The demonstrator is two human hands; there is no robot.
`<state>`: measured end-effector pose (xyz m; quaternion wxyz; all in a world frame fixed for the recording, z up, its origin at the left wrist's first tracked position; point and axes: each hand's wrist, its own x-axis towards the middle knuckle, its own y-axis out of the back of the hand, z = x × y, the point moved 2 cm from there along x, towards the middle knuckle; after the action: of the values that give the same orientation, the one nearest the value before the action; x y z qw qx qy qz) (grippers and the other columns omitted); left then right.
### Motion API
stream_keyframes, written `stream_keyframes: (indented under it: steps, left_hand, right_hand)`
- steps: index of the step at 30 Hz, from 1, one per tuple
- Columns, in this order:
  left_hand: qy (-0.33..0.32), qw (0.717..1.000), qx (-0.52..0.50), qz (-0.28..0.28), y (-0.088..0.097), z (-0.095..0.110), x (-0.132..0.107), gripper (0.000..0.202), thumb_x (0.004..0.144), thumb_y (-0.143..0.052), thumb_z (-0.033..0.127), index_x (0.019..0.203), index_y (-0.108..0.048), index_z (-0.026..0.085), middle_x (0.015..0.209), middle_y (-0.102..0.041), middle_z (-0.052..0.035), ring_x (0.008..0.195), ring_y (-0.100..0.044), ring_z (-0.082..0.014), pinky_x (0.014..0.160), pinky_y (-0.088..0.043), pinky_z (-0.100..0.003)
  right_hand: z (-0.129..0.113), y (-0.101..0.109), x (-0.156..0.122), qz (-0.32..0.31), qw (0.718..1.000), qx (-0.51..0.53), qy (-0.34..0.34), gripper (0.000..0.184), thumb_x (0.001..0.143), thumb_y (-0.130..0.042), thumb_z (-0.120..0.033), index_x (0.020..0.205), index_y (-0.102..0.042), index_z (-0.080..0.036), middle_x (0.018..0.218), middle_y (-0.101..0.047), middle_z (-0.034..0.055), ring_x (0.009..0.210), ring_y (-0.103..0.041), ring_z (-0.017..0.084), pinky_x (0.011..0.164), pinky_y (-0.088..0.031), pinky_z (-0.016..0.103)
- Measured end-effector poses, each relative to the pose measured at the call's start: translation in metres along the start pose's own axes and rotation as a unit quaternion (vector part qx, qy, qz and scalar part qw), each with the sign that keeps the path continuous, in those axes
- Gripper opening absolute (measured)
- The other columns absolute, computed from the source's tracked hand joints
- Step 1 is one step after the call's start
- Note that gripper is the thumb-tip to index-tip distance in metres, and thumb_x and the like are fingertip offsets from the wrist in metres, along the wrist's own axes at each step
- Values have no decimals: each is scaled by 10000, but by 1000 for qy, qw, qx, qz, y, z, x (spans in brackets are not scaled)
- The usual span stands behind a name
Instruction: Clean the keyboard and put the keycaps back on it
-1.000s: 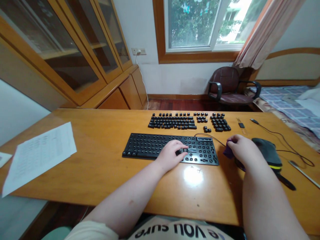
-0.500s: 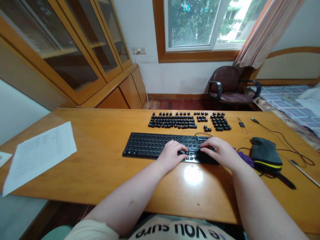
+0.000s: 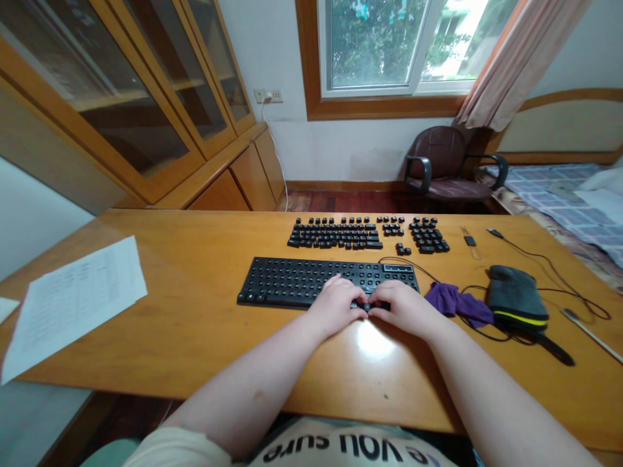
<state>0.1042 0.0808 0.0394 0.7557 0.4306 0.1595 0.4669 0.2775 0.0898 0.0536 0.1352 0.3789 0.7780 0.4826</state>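
A black keyboard base (image 3: 292, 282) with its caps taken off lies on the wooden desk (image 3: 195, 350). Its loose black keycaps (image 3: 335, 235) are laid out in rows behind it. My left hand (image 3: 335, 301) and my right hand (image 3: 403, 308) meet at the keyboard's near edge, right of its middle. The fingers of both are curled and pinch a long black keycap (image 3: 376, 305) at the front row, one hand at each end. A purple cloth (image 3: 450, 299) lies on the desk just right of my right hand.
A black case with a yellow stripe (image 3: 516, 298) and thin cables (image 3: 559, 272) lie at the right of the desk. A printed sheet (image 3: 73, 298) sits at the left edge. Behind the desk are a brown armchair (image 3: 442, 168), wooden cabinets and a window.
My right hand let go of the purple cloth and moved left onto the keyboard, joining my left hand. My left hand slid slightly toward the near edge.
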Motion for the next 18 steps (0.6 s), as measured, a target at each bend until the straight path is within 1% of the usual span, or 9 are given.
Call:
stream_keyframes:
  steps: [4,7,13,18]
  left_hand:
    - [5,1000,18,6,4,2,-1,336,588,-791,338,872,-642,238,879,-645,-10,941,-541,-216,963,-325,-417]
    - [5,1000,25,3,6,2,-2,349,581,-795,343,879,-648,234,901,-644,-23,956,-525,-231,906,-361,-394]
    - [2,999,44,4,5,2,-2,281,625,-765,356,849,-670,215,895,-654,-37,952,-525,-236,901,-367,-395]
    - [4,999,43,3,4,2,-2,246,653,-747,344,864,-689,230,901,-663,-39,964,-524,-239,927,-349,-412]
  right_hand:
    - [0,0,0,5,1000,3,-10,128,770,-617,-271,834,-709,-211,678,-643,36,683,-566,175,686,-423,305]
    - [0,0,0,1,1000,17,-16,140,773,-609,-259,858,-709,-210,683,-642,34,680,-565,172,681,-424,302]
    - [-1,-1,1,-6,1000,1,-24,126,766,-603,-261,825,-702,-209,642,-609,21,649,-541,164,655,-408,292]
    - [0,-2,1,-10,999,-8,-35,128,767,-595,-273,806,-692,-200,616,-582,14,637,-525,159,634,-389,284]
